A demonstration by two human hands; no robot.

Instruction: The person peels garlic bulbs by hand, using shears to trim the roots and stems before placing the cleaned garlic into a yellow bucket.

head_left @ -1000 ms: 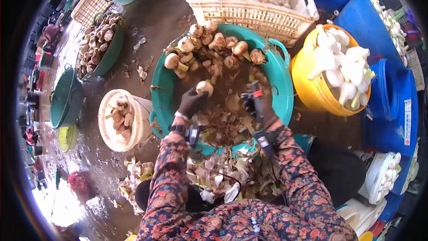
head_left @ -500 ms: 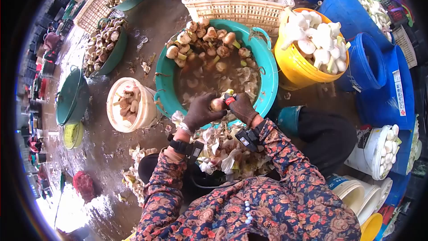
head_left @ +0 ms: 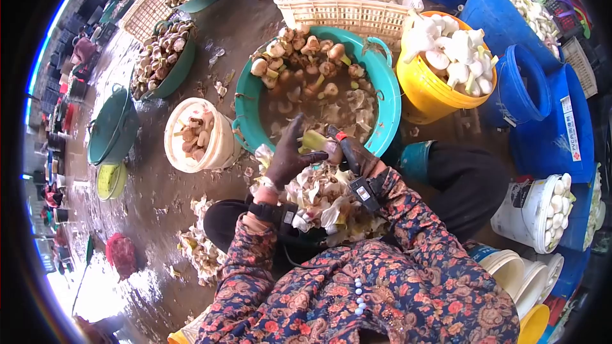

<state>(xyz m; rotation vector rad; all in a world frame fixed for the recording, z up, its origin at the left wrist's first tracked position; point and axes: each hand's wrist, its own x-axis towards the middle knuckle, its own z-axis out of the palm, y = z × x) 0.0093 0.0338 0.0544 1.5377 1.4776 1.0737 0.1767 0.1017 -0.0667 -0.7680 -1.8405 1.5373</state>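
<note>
At the teal tub's (head_left: 247, 108) near rim, my open left hand (head_left: 285, 164) leaves the garlic bulb (head_left: 331, 148) against my right hand (head_left: 366, 161), which grips the dark tool (head_left: 349, 153); poor support could drop it.

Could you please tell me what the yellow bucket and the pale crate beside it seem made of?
The yellow bucket looks like smooth plastic, from its even colour and soft sheen. The pale crate seems duller moulded plastic, judging by its regular lattice openings, though its finish is unclear.
</note>
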